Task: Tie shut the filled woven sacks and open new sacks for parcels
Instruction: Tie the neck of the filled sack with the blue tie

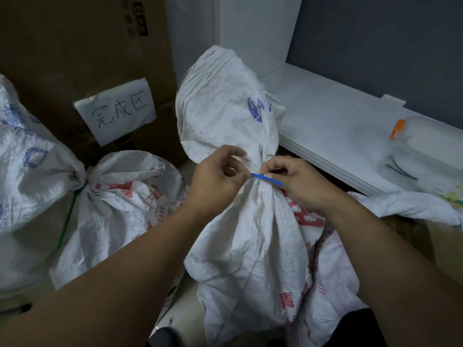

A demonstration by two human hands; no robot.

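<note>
Sack (250,234), red print: neck bunched, L hand (215,181) + R hand (298,182) pinching blue tie (266,179) there, seemingly uncinched; neighbour sack (120,204) to its left tied.

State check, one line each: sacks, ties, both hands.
centre sack: upright, filled, neck gathered
blue tie: across the neck; fastened or not, cannot tell
left hand: pinches the neck fabric
right hand: pinches the blue tie
left sack: lying down, tied shut
green tie: fastened round the left sack's neck, tail loose
spare sack: lying flat, not opened
</note>
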